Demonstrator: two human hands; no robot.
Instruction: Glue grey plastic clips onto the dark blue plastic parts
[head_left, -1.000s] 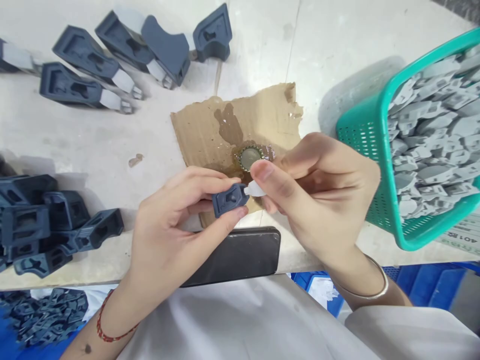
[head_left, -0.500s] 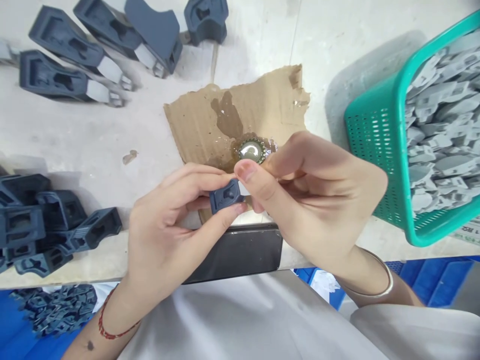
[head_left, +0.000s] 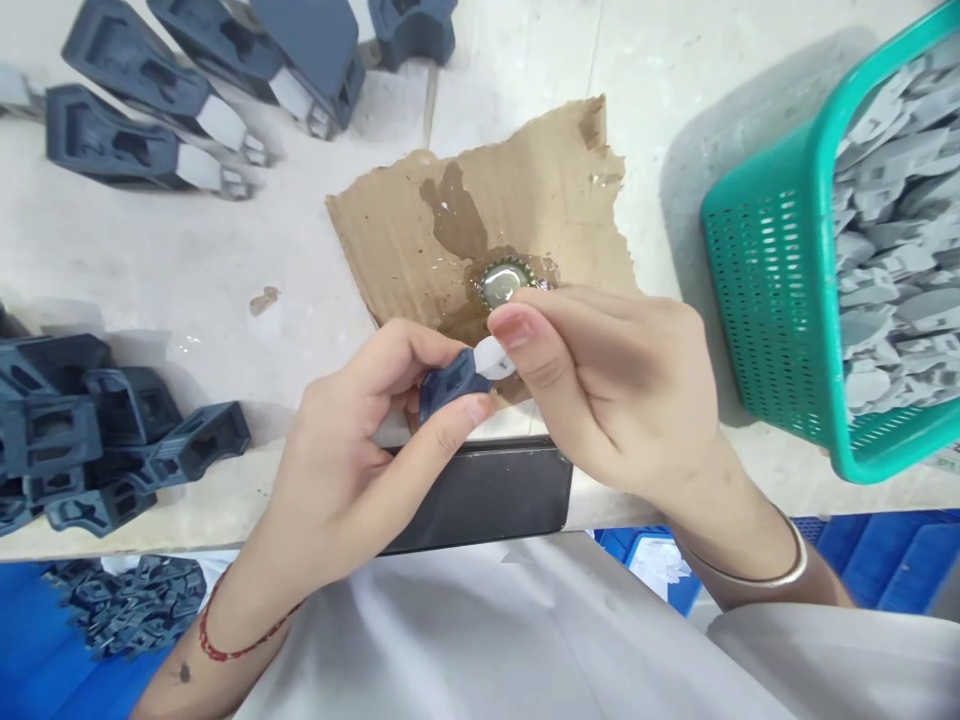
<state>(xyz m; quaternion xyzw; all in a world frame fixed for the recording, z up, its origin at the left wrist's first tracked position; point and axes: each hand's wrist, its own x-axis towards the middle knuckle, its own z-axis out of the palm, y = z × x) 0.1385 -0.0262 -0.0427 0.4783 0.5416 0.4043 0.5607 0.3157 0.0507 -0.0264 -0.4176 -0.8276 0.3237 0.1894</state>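
Observation:
My left hand [head_left: 360, 440] grips a dark blue-grey plastic housing [head_left: 452, 383] between thumb and fingers. Against the housing's right end sits a light grey plastic piece [head_left: 493, 358], pinched by my right hand [head_left: 622, 390] between thumb and forefinger. Whether the two parts are joined is hard to make out. Just beyond my fingertips, a bottle cap [head_left: 504, 284] with clear liquid in it rests on a torn piece of cardboard [head_left: 540, 180], which is stained wet around it. A black phone-like slab [head_left: 487, 495] lies below my hands at the table edge.
A green basket [head_left: 765, 300] full of light grey pieces [head_left: 900, 240] stands at right. Dark housings [head_left: 112, 140] with grey ends lie at upper left; more housings [head_left: 52, 430] are heaped at left. A blue bin [head_left: 37, 650] below holds small dark parts [head_left: 135, 605].
The housing has tilted in my left hand, and more of the light grey piece shows at its end. My right hand has turned, its fingers now folded behind the thumb. The view has shifted slightly.

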